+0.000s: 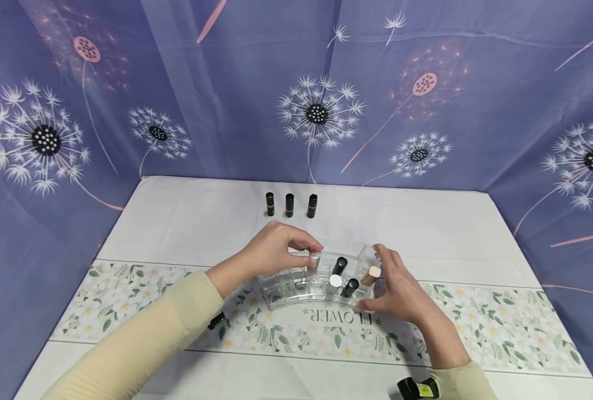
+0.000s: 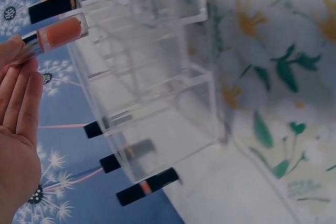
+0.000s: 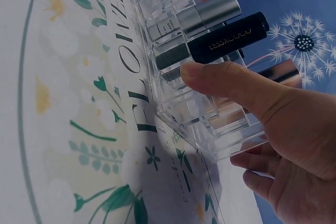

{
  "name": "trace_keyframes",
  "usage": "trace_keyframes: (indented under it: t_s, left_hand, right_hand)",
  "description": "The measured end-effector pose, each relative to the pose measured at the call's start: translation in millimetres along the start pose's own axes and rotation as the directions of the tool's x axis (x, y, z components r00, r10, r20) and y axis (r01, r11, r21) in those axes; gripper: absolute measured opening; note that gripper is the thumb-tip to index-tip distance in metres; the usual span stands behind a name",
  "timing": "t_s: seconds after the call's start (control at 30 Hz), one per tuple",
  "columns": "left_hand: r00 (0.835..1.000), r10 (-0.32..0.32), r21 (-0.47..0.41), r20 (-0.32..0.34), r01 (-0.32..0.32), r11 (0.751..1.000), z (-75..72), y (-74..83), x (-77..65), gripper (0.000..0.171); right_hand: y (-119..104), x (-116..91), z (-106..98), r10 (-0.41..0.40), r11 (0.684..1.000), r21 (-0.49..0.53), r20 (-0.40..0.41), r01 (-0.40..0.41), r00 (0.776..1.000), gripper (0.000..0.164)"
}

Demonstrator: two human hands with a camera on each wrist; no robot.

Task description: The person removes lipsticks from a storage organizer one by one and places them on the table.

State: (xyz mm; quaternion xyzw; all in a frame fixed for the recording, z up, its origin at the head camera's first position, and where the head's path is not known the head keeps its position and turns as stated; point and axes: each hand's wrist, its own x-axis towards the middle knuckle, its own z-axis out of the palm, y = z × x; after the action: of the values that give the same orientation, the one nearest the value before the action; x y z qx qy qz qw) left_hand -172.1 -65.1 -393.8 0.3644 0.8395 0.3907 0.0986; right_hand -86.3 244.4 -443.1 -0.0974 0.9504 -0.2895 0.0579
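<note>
My left hand [image 1: 274,250] pinches a lip gloss tube [image 2: 62,32] by its silver cap, over the middle of a clear stepped organizer [image 1: 289,289]. The coral body of the tube points down toward the compartments. At the organizer's right end, my right hand [image 1: 398,286] grips it, thumb on the front edge and fingers behind. Close to that hand stand two black-capped tubes [image 1: 350,287], a silver-capped tube [image 3: 220,9] and a tube with a rose-gold cap [image 1: 373,274], all in compartments. The left-hand compartments of the organizer hold no tubes.
Three black lipsticks [image 1: 289,205] stand in a row behind the organizer on the white table [image 1: 201,216]. A floral runner [image 1: 481,319] with printed lettering lies under the organizer. A blue dandelion-print curtain [image 1: 236,100] rises at the back and sides.
</note>
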Motion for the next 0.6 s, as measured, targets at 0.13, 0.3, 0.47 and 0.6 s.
trace_keyframes:
  t_s: [0.13, 0.3, 0.47, 0.6]
  left_hand:
    - [1.000, 0.001, -0.016, 0.006, -0.001, 1.000, -7.8, 7.4, 5.1, 0.024]
    - [1.000, 0.014, -0.013, -0.009, -0.014, 1.000, -16.3, 15.7, 14.3, 0.024]
    - [1.000, 0.014, -0.007, -0.027, -0.015, 1.000, -22.0, 21.4, 28.5, 0.024]
    - [0.998, 0.036, -0.012, -0.053, -0.037, 0.999, -24.7, 23.4, 41.2, 0.024]
  right_hand:
    - [0, 0, 0, -0.010, 1.000, 0.001, -0.009, 0.010, 1.000, 0.134]
    - [1, 0, 0, -0.011, 1.000, 0.003, -0.009, 0.011, 1.000, 0.134]
    - [1, 0, 0, -0.012, 1.000, 0.005, -0.008, 0.012, 1.000, 0.133]
    - [1, 1, 0, -0.009, 1.000, 0.008, -0.001, 0.009, 1.000, 0.133]
